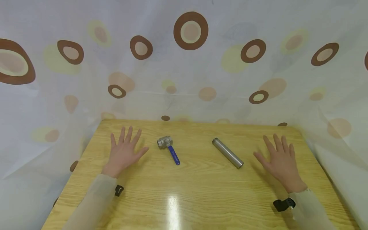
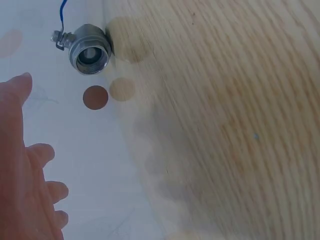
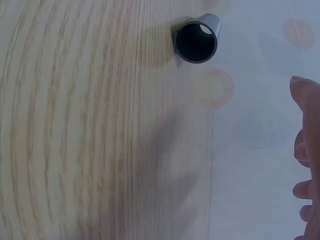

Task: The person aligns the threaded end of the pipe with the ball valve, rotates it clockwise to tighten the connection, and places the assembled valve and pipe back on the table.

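Observation:
A metal ball valve [image 1: 164, 142] with a blue lever handle [image 1: 173, 155] lies on the wooden table, left of centre. Its threaded open end [image 2: 90, 56] faces the camera in the left wrist view. Right of centre lies a plain steel pipe [image 1: 227, 153], set at a slant; the right wrist view looks into its hollow end [image 3: 196, 42]. My left hand [image 1: 123, 155] is held with fingers spread, left of the valve and apart from it. Beyond the pipe's right side, my right hand [image 1: 281, 164] also has its fingers spread and touches neither object.
The wooden table [image 1: 195, 198] runs back to a pale curtain [image 1: 218, 73] patterned with brown and yellow rounds, which also hangs along both sides. Each wrist wears a black strap, the right one [image 1: 284, 204] bulkier. Light glares off the table's near middle.

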The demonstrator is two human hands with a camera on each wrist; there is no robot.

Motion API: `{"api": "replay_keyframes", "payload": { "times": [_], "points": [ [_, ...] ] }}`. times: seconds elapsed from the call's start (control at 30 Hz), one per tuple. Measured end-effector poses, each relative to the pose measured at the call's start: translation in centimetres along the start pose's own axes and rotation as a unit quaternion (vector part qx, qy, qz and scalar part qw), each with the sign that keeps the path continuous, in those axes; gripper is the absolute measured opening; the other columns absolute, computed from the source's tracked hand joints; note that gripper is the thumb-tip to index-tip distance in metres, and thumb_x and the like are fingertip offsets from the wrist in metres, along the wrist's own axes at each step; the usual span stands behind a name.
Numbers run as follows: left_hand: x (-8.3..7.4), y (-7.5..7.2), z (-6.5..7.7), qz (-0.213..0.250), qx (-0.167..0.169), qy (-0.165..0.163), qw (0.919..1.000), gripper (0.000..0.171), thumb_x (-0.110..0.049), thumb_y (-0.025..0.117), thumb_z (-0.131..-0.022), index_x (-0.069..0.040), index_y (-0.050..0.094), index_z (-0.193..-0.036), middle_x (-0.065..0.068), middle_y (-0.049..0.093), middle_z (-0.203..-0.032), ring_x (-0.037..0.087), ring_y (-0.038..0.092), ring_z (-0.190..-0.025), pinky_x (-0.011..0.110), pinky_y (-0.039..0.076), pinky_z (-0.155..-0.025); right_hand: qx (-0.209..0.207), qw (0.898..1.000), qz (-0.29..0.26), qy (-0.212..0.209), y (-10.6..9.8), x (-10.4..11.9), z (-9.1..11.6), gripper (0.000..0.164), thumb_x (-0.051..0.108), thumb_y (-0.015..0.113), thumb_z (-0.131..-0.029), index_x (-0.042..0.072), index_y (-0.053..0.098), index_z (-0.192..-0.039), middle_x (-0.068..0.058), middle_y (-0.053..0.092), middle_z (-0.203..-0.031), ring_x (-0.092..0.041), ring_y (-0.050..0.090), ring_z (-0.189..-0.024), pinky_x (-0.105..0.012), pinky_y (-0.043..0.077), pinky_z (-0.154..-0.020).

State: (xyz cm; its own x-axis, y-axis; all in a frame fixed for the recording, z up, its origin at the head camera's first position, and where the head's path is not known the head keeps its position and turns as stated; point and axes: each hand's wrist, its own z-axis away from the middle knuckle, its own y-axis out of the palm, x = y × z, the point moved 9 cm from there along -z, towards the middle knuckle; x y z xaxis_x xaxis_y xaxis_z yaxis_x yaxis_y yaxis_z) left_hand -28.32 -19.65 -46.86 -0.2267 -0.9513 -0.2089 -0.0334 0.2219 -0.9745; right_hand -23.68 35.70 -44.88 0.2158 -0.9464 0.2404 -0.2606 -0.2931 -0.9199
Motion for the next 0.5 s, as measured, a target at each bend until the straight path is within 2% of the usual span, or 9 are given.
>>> {"api": "replay_keyframes", "payload": {
  "times": [0.2, 0.27, 0.33, 0.43, 0.5],
  "points": [
    [-0.1, 0.4, -0.1, 0.008, -0.007, -0.002, 0.9999, 0.088, -0.074, 0.042, -0.099, -0.018, 0.026, -0.166, 0.024, 0.016, -0.171, 0.048, 0.003, -0.158, 0.078, -0.008, -0.118, 0.007, 1.000, -0.011, 0.001, 0.5, 0.2, 0.1, 0.081, 0.053, 0.063, -0.100, 0.004, 0.037, -0.159, -0.037, 0.023, -0.163, -0.060, 0.011, -0.152, -0.080, 0.005, -0.117],
    [-0.3, 0.6, -0.1, 0.018, -0.010, -0.002, 0.9998, 0.088, -0.072, 0.044, -0.099, -0.017, 0.028, -0.166, 0.025, 0.020, -0.170, 0.049, 0.009, -0.157, 0.080, -0.003, -0.118, 0.004, 1.000, -0.009, -0.004, 0.6, 0.4, 0.1, 0.080, 0.052, 0.064, -0.099, 0.003, 0.039, -0.158, -0.038, 0.028, -0.161, -0.061, 0.018, -0.149, -0.081, 0.013, -0.115],
    [-0.5, 0.6, -0.2, 0.031, -0.012, -0.002, 0.9994, 0.087, -0.071, 0.045, -0.100, -0.016, 0.029, -0.165, 0.026, 0.027, -0.167, 0.050, 0.016, -0.155, 0.080, 0.002, -0.118, -0.007, 1.000, -0.002, -0.016, 0.6, 0.8, 0.1, 0.079, 0.050, 0.066, -0.098, 0.000, 0.043, -0.155, -0.039, 0.036, -0.155, -0.061, 0.032, -0.141, -0.080, 0.026, -0.110],
    [-0.9, 0.5, -0.3, 0.063, -0.018, 0.000, 0.9979, 0.084, -0.066, 0.048, -0.101, -0.013, 0.032, -0.164, 0.027, 0.037, -0.162, 0.052, 0.029, -0.149, 0.080, 0.010, -0.118, -0.030, 0.999, 0.009, -0.035, 0.2, 1.5, 0.0, 0.076, 0.045, 0.071, -0.096, -0.005, 0.049, -0.149, -0.039, 0.051, -0.141, -0.061, 0.050, -0.123, -0.076, 0.042, -0.095],
    [-1.2, 0.4, -0.3, 0.081, -0.022, 0.002, 0.9965, 0.082, -0.063, 0.049, -0.102, -0.012, 0.034, -0.163, 0.027, 0.043, -0.158, 0.052, 0.036, -0.145, 0.078, 0.018, -0.117, -0.041, 0.998, 0.014, -0.043, 0.1, 1.9, 0.0, 0.073, 0.042, 0.073, -0.095, -0.007, 0.052, -0.145, -0.038, 0.057, -0.133, -0.060, 0.056, -0.113, -0.074, 0.047, -0.087]
  ]
}}
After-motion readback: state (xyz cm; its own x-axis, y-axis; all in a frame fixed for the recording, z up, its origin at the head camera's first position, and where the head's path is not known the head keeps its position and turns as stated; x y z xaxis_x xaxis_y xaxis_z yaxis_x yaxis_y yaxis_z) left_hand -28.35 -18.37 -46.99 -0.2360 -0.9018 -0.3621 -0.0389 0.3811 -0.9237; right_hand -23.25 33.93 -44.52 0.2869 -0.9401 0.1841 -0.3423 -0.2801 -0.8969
